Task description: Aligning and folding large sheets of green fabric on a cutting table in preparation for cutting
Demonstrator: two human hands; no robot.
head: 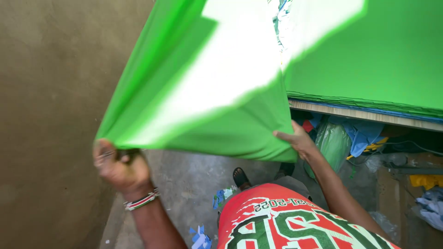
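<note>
I hold a large sheet of bright green fabric (203, 92) stretched in the air between both hands, sunlit white across its middle. My left hand (121, 166), with a beaded bracelet at the wrist, is shut on the sheet's lower left corner. My right hand (297, 139) grips the lower right edge of the same sheet from beneath. A stack of more green fabric (383, 64) lies on a wooden table (360, 113) at the right, next to the lifted sheet.
A brown wall (50, 92) fills the left. Below is a concrete floor (194, 180) with blue fabric scraps (200, 237). Under the table sit a green plastic bag (333, 143), blue cloth (364, 133) and other clutter. My sandalled foot (241, 177) stands on the floor.
</note>
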